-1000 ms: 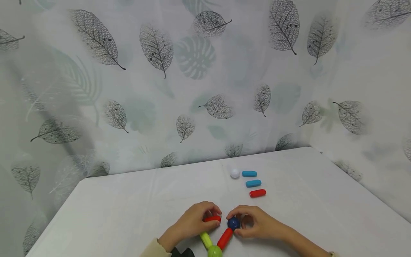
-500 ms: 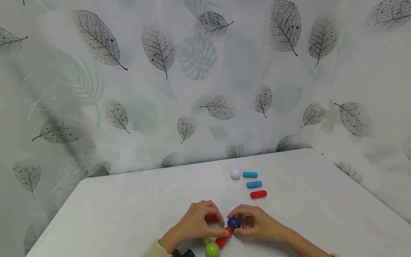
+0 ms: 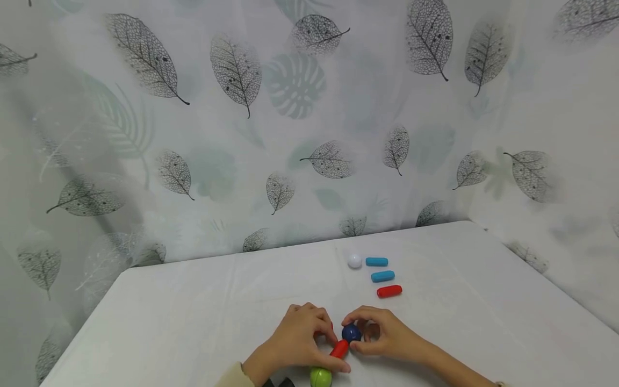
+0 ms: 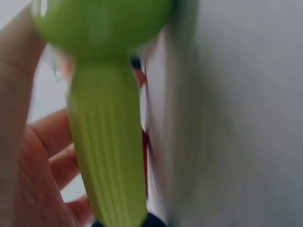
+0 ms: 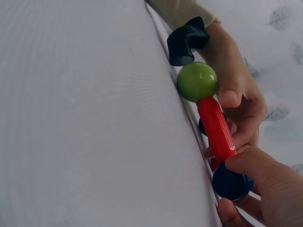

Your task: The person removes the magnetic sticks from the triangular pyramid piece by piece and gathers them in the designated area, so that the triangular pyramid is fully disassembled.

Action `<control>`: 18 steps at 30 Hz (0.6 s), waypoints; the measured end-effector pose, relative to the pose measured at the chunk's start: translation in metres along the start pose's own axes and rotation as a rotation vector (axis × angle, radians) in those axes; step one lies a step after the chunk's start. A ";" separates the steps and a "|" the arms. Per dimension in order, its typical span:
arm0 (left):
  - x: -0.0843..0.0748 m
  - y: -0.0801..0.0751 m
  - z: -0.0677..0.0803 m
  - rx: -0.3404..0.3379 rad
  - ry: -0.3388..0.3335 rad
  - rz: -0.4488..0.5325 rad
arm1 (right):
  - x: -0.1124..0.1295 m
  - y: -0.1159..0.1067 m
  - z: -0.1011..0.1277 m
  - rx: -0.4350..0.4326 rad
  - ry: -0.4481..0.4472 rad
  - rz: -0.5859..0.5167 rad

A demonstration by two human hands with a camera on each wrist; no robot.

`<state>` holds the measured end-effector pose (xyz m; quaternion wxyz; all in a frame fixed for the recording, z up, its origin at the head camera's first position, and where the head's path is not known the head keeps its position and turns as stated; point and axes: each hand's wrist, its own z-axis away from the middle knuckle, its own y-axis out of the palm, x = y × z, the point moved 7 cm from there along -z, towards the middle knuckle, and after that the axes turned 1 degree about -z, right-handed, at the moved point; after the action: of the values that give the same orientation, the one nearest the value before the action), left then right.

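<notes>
A: Two hands work low on the white bench (image 3: 193, 301), close together. They are joining toy sticks and balls.

B: What does each hand hold?

A: The left hand (image 3: 297, 344) is curled over the sticks. Its thumb presses by the green ball (image 3: 321, 377). A green stick (image 4: 109, 142) lies in its palm, joined to that ball. The right hand (image 3: 387, 338) pinches the blue ball (image 3: 351, 332) with thumb and fingertips.

B: And between them?

A: The red stick (image 3: 339, 349). One end touches the green ball, the other touches the blue ball. So I think the step is fixing that stick between the two balls. A bit more red peeks out under the left hand, but I cannot tell what it is.

B: What does the next move need?

A: A steady hold, I think. The balls should stay snug on the stick ends, and the left hand must not let the green parts slip.

B: Any spare bits?

A: Yes, farther back on the bench. A red piece (image 3: 389, 291), then two blue pieces (image 3: 382, 276), then a white ball (image 3: 354, 260). They lie apart from the hands.

B: Any box or bowl?

A: None that I can see. The bits lie right on the bench.
</notes>
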<state>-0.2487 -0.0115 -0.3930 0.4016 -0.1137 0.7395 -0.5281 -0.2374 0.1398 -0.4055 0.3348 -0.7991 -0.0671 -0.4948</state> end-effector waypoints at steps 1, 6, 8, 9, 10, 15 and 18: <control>-0.002 0.000 0.000 -0.001 0.007 -0.029 | 0.000 0.000 0.000 0.000 -0.002 0.001; -0.005 0.002 0.000 -0.003 0.014 -0.077 | 0.001 0.000 -0.002 0.006 0.001 0.000; -0.005 0.002 0.000 -0.006 0.023 -0.082 | 0.001 0.000 -0.002 0.008 0.010 0.001; -0.005 0.002 0.000 -0.003 0.028 -0.085 | 0.000 -0.001 -0.003 0.008 0.013 0.004; -0.006 0.002 0.000 0.000 0.033 -0.088 | 0.000 -0.001 -0.003 0.007 0.017 0.006; -0.006 0.003 0.000 0.018 0.036 -0.090 | -0.003 -0.004 -0.003 -0.009 0.013 0.003; -0.006 0.003 0.000 0.025 0.028 -0.081 | -0.004 -0.004 -0.002 -0.025 -0.005 -0.014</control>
<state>-0.2443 -0.0065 -0.3931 0.3708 -0.1311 0.7331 -0.5548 -0.2422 0.1425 -0.4066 0.3213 -0.8040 -0.0675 -0.4958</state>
